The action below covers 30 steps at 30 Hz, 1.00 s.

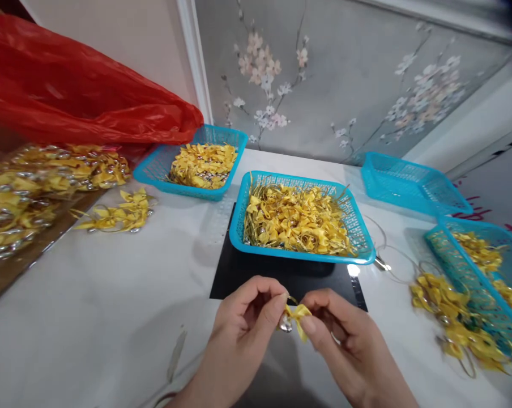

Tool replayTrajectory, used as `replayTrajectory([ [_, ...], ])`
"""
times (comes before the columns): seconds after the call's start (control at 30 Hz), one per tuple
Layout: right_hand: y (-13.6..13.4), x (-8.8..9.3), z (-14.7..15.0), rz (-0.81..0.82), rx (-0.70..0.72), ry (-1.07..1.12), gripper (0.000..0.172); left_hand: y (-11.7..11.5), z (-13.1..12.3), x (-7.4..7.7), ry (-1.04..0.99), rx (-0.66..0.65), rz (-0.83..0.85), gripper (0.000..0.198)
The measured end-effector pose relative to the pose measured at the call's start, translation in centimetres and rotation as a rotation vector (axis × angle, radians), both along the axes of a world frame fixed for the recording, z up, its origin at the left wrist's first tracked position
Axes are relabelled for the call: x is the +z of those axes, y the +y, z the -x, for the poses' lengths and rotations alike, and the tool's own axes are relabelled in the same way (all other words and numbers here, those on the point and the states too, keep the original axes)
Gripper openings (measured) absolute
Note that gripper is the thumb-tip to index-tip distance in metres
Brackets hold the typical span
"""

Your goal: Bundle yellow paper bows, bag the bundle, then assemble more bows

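Observation:
Close in front of me, a small yellow ribbon bow [299, 315] with a silvery bell-like bead [285, 323] is held between both hands. My left hand [250, 320] pinches its left side with thumb and forefinger. The bow's right loop is gripped by my right hand [345, 345], also thumb against forefinger. A bit of thin gold cord shows above the bow. Just beyond my hands, a blue plastic basket [302, 259] heaped with similar yellow bows [302, 218] rests partly on a black mat [264, 280].
Another blue basket [234, 170] of bows stands at the back left, beside a red plastic bag [90, 96]. Bow piles lie at left [22, 198] and right [447, 311]. Two more blue baskets, one behind [413, 184] and one nearer [464, 283], stand on the right.

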State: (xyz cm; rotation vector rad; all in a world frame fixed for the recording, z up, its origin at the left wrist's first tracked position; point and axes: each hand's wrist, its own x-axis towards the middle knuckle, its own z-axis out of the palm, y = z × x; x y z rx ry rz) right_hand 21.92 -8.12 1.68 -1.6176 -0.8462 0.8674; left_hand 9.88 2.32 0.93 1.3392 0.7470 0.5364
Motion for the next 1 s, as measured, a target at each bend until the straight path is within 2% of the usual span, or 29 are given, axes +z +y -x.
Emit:
replayTrajectory([
  [0.33, 0.28, 0.26, 0.61, -0.036, -0.113, 0.152, 0.022, -0.06, 0.27, 0.29, -0.096, -0.089, -0.103, 0.008],
  [0.43, 0.3, 0.27, 0.82, -0.064, -0.127, 0.168, 0.02, -0.09, 0.25, 0.25, -0.099, -0.075, -0.145, 0.008],
  [0.63, 0.43, 0.56, 0.99, -0.137, -0.104, 0.196, 0.013, 0.12, 0.22, 0.16, -0.106, -0.077, -0.111, 0.009],
  [0.8, 0.53, 0.26, 0.86, -0.127, -0.07, 0.208, 0.014, 0.13, 0.22, 0.25, -0.121, -0.103, -0.103, 0.007],
  [0.9, 0.42, -0.04, 0.66, -0.187, -0.074, 0.114, 0.008, -0.02, 0.25, 0.19, -0.129, -0.107, -0.143, 0.007],
  [1.0, -0.07, -0.14, 0.53, -0.276, -0.151, -0.128, 0.002, -0.19, 0.26, -0.12, -0.134, -0.037, -0.272, 0.01],
])
